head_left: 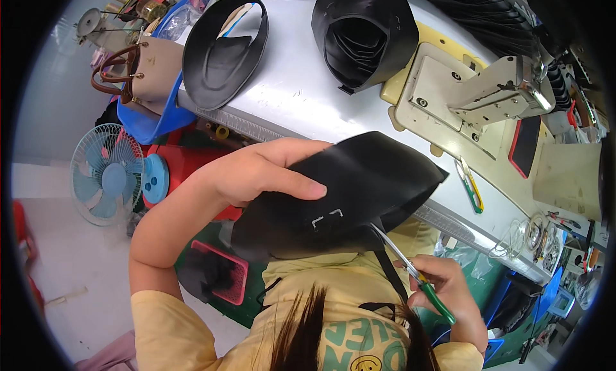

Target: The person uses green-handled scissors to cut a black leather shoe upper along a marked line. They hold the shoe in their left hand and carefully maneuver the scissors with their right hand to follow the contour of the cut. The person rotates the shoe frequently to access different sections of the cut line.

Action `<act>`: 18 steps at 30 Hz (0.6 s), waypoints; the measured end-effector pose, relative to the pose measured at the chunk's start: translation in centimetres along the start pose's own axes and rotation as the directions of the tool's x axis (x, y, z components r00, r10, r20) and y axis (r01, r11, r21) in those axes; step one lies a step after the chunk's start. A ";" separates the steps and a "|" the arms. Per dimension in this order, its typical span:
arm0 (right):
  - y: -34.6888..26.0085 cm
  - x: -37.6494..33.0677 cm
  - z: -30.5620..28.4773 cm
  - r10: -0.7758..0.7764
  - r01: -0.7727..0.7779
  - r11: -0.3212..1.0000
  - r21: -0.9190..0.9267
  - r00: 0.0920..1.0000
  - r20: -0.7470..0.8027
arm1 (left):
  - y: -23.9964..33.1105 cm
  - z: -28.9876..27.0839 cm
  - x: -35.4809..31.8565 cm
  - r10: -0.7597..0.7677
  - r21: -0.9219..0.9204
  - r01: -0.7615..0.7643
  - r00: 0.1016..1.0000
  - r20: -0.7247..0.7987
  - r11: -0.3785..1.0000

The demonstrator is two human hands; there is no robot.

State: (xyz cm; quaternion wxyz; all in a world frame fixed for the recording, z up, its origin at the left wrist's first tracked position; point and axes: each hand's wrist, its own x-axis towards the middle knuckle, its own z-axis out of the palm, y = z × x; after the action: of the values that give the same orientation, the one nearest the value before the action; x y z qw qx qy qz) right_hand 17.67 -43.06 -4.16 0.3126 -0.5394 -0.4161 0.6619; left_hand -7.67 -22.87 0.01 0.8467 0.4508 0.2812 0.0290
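Observation:
In front of my body, my left hand grips a black, leather-like curved piece, thumb on its face and fingers behind it. Two small white corner marks show on that face. My right hand is closed around green-handled scissors. The blades point up and left, and their tips meet the lower edge of the black piece. Whether the tips pass into the material is hard to tell. A dark strip hangs just below the blades.
A sewing machine stands on the right of the white table. Green-and-yellow snips lie beside it. Black formed pieces and a black stack rest at the back. At left are a handbag and a fan.

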 end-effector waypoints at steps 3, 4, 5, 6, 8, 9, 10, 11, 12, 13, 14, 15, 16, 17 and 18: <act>-0.6 0.1 -0.6 -0.033 0.038 0.988 -0.147 0.999 0.036 | 0.2 -0.1 0.4 0.008 0.045 -0.011 0.998 0.068 0.999; -0.9 0.0 -0.7 -0.017 0.023 0.988 -0.150 0.999 0.044 | 0.2 -0.1 0.5 -0.010 0.054 0.005 0.997 0.080 0.999; -1.2 -0.3 -0.8 0.000 0.007 0.988 -0.156 0.999 0.047 | 0.2 -0.2 0.7 -0.025 0.063 0.019 0.995 0.097 0.998; -1.5 -0.5 -0.9 0.017 -0.009 0.987 -0.162 0.999 0.050 | 0.2 -0.2 0.8 -0.041 0.073 0.033 0.994 0.103 0.997; -1.9 -0.5 -0.9 -0.046 0.061 0.965 -0.254 0.997 0.066 | 0.1 -0.3 1.1 -0.072 0.092 0.062 0.991 0.115 0.994; -2.1 -0.4 -0.9 -0.077 0.096 0.950 -0.299 0.994 0.077 | 0.1 -0.4 1.3 -0.088 0.100 0.075 0.987 0.133 0.992; -2.4 -0.4 -1.2 -0.071 0.098 0.940 -0.326 0.993 0.093 | 0.2 -0.4 1.7 -0.109 0.108 0.094 0.983 0.149 0.990; -2.7 -0.2 -1.1 -0.064 0.100 0.928 -0.360 0.992 0.110 | 0.2 -0.5 1.8 -0.124 0.115 0.106 0.978 0.165 0.988; -2.9 -0.2 -1.1 -0.057 0.103 0.914 -0.393 0.990 0.127 | 0.3 -0.5 2.0 -0.138 0.119 0.117 0.973 0.186 0.986; -3.2 -0.3 -1.1 -0.060 0.106 0.910 -0.401 0.990 0.125 | 0.4 -0.4 2.1 -0.151 0.124 0.128 0.967 0.207 0.984; -3.4 -0.4 -1.1 -0.064 0.110 0.907 -0.407 0.990 0.125 | 0.4 -0.4 2.2 -0.166 0.128 0.140 0.960 0.224 0.982; -3.6 -0.5 -1.1 -0.067 0.114 0.903 -0.413 0.990 0.126 | 0.3 -0.5 2.4 -0.180 0.121 0.154 0.953 0.243 0.981; -3.6 -0.5 -1.3 -0.044 0.100 0.903 -0.419 0.989 0.143 | 0.0 -0.7 2.5 -0.194 0.114 0.169 0.945 0.262 0.979; -3.6 -0.6 -1.6 -0.020 0.084 0.901 -0.426 0.988 0.153 | -0.2 -0.8 2.7 -0.206 0.109 0.182 0.936 0.286 0.977; -3.7 -0.7 -1.7 0.004 0.068 0.899 -0.434 0.986 0.165 | -0.2 -1.0 2.8 -0.211 0.122 0.182 0.930 0.300 0.976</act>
State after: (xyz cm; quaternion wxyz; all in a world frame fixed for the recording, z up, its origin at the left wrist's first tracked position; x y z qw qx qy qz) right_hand 19.35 -41.62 -0.72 0.1595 -0.5335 -0.5869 0.5878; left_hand -5.87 -21.46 -1.85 0.8574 0.4578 0.1891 -0.1401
